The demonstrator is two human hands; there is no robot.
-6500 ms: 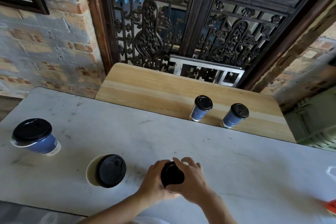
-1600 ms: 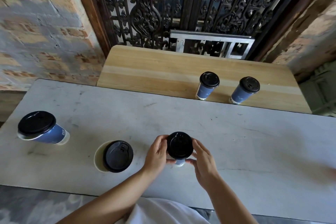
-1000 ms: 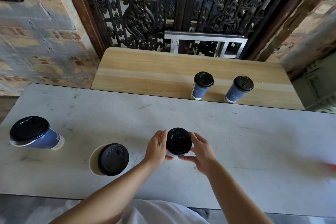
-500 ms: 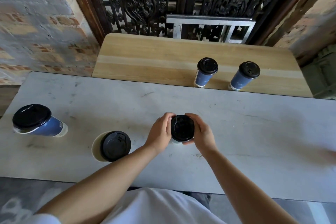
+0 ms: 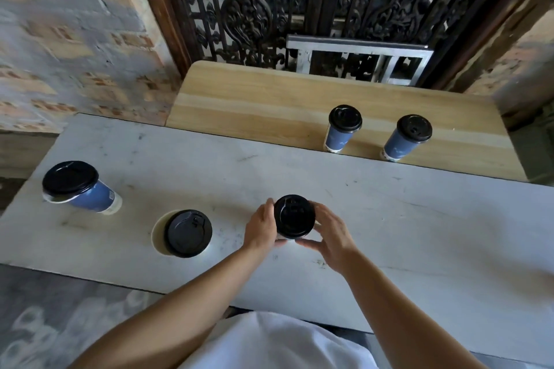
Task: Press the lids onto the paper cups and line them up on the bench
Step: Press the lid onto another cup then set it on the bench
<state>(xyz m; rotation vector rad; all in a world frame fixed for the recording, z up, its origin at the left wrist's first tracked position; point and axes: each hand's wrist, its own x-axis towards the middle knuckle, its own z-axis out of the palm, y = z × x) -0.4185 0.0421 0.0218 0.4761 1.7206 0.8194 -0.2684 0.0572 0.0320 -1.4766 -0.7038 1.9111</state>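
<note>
**Two hands around one lidded cup**

On the grey tabletop (image 5: 419,234), the left hand (image 5: 260,228) and the right hand (image 5: 332,237) hold the middle cup (image 5: 294,217) from both sides; it is lidded in black. To its left stands an open cup (image 5: 157,234) with a loose lid (image 5: 188,233) lying off-centre on it. Further left is a lidded blue cup (image 5: 81,189). Behind, on the wooden tabletop (image 5: 254,105), a fourth cup (image 5: 341,132) and a fifth cup (image 5: 404,141) stand side by side, both lidded.

No legible text or number anywhere. Small pale patch (image 5: 111,195) on the leftmost blue paper cup with black plastic lid (image 5: 90,199): too blurred to read.
</note>
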